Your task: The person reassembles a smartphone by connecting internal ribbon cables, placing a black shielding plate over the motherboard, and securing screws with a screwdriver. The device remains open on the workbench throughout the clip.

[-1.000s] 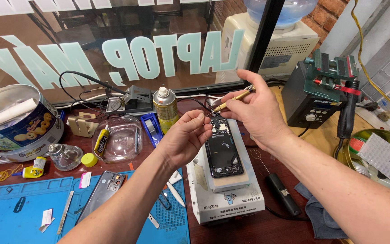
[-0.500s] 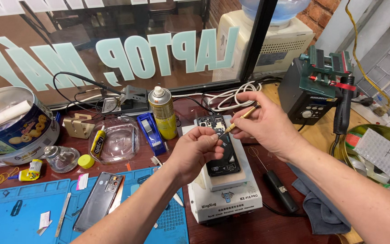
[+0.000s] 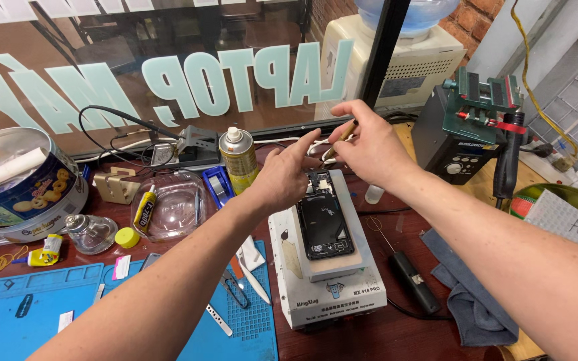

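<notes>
An opened black phone (image 3: 322, 226) lies face down on the white heating-plate box (image 3: 332, 297). My left hand (image 3: 287, 177) hovers over the phone's top end, fingers stretched out and apart, its fingertips close to the tool tip. My right hand (image 3: 371, 144) is raised just behind the phone and pinches a thin brownish stick-like tool (image 3: 340, 136) that points down to the left toward the phone's top edge. The small parts at the phone's top are partly hidden by my left hand.
A spray can (image 3: 238, 158), a clear plastic dome (image 3: 176, 200) over a glue tube (image 3: 143, 204) and a round biscuit tin (image 3: 25, 190) stand to the left. A blue mat (image 3: 48, 314) with tweezers (image 3: 235, 289) lies front left. Right: a black pen-shaped tool (image 3: 413, 282), grey cloth (image 3: 466, 294), black bench unit (image 3: 453, 144).
My left hand has let go of the phone's top end and spread its fingers. My right hand has lifted the tool slightly up and away from the phone.
</notes>
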